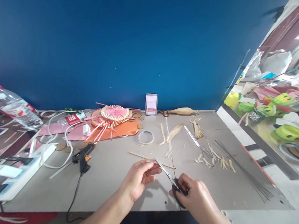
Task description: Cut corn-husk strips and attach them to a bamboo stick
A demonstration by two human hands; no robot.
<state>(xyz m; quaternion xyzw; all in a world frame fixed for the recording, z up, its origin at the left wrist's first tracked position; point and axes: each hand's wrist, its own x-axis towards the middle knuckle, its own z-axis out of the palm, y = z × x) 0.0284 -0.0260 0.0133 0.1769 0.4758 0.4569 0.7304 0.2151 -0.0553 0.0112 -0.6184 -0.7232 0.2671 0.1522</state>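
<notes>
Where the scissors (170, 177) are gripped: their black handle loops are held by the right hand (193, 192), whose fingers are curled around them; the blades are pointed up and left, over the table (106, 192).
Left hand (138, 179): turned partly palm-up, with thumb and fingers bent toward each other beside the blade tips; whether anything is pinched there cannot be told.
Thin stick (139, 155): laid just beyond the fingertips and partly crossed, in this view, by the scissors.
Large bottle (16, 109): clear, red-capped and seen tilted at the far left; its contents cannot be made out.
Small bottle (71, 119): seen on its side, marked with a red label; what is held inside cannot be told.
Power strip (23, 175): filled in several sockets by a white adapter (3, 170) and dark plugs (0, 188).
Glue gun (84, 158): laid right of the strip.
Paper fan (116, 114): rested over an orange sheet (127, 128).
Coiled ring (138, 139): placed right of that sheet.
Dried husks (175, 132): scattered beyond the stick, with a white marker (191, 136) set among them.
Wires (251, 171): fanned out at the right.
</notes>
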